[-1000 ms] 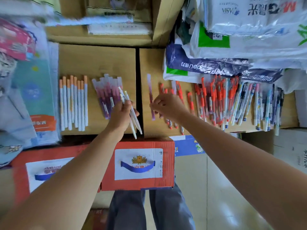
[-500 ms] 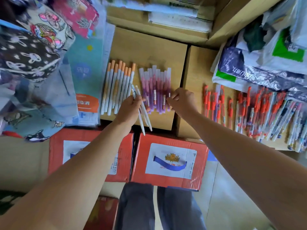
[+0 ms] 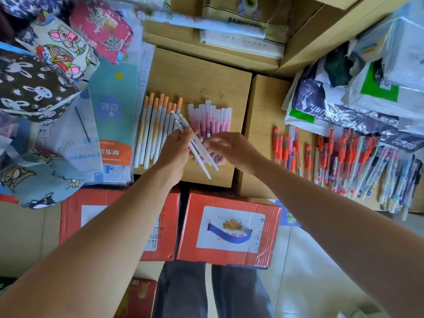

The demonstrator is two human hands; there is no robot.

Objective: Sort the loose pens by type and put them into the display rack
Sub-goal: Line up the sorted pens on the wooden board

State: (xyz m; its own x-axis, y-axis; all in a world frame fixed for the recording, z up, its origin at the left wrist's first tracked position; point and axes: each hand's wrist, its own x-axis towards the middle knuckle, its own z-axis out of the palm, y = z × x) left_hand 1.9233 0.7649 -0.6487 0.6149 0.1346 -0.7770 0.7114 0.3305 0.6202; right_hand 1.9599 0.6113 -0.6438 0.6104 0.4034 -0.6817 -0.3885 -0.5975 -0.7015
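My left hand grips a small bunch of white pens that slant down to the right over a cardboard box top. A row of orange-capped white pens lies at the left of that box. Beside it lies a row of pink and purple pens. My right hand hovers over the lower end of the pink row with its fingers spread and relaxed, holding nothing. On the neighbouring box to the right lies a loose spread of red-capped pens and blue-patterned pens.
Two red cartons stand in front of the boxes, above my legs. Patterned fabric bags and stationery packets crowd the left. Plastic bags pile up at the right, overlapping the loose pens. Stacked cardboard boxes sit behind.
My right hand carried a purple pen from the right box to the pink row and has let it go, fingers now spread. The view swung left. My left hand kept its white pens.
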